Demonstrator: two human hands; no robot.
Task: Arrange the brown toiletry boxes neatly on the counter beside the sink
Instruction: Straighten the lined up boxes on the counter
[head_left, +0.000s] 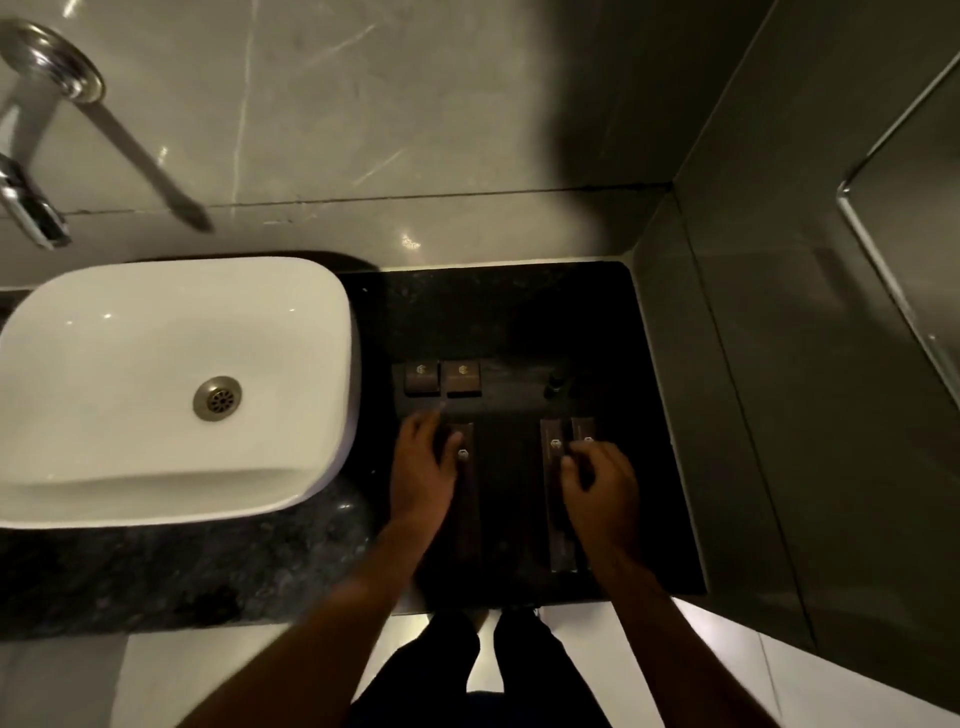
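Note:
On the dark counter (519, 312) right of the sink, two small square brown boxes (441, 378) sit side by side at the back of a dark tray. A long brown box (466, 499) lies lengthwise at the left; my left hand (423, 470) rests over its far end, fingers spread forward and thumb by the logo. Two more long brown boxes (558, 499) lie side by side on the right. My right hand (600, 480) hovers over them with fingers curled at their far ends; whether it pinches one is unclear.
A white basin (171, 384) fills the left, with a chrome tap (31, 208) above it. A small dark bottle (555, 382) stands at the tray's back right. A grey wall and glass panel (883, 260) close the right side. The counter's front edge runs below my forearms.

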